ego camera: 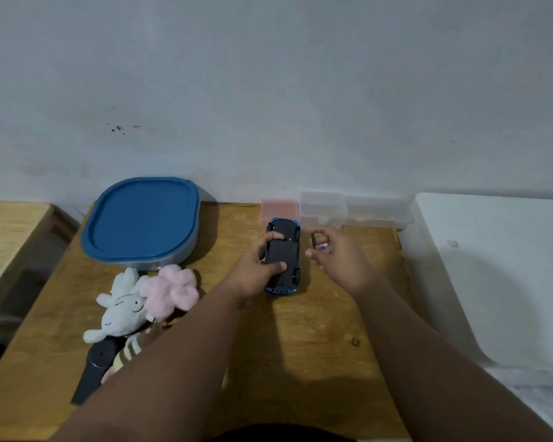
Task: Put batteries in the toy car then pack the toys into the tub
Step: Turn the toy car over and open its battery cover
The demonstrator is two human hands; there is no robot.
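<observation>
Two bare forearms reach up from the bottom of the view across the wooden surface (pixel 300 362). The left hand (pixel 258 270) closes its grip around the upturned blue toy car (pixel 284 255), black underside facing up, probably to steady it for the battery bay. The right hand (pixel 336 255) pinches a small dark flat piece (pixel 313 241) just beside the car (likely the battery cover, though it is too small to be sure). The grey tub with its blue lid (pixel 141 221) still on sits well left at the wall; soft plush toys (pixel 141 301) lie in front of it. Open room remains in front of the car.
</observation>
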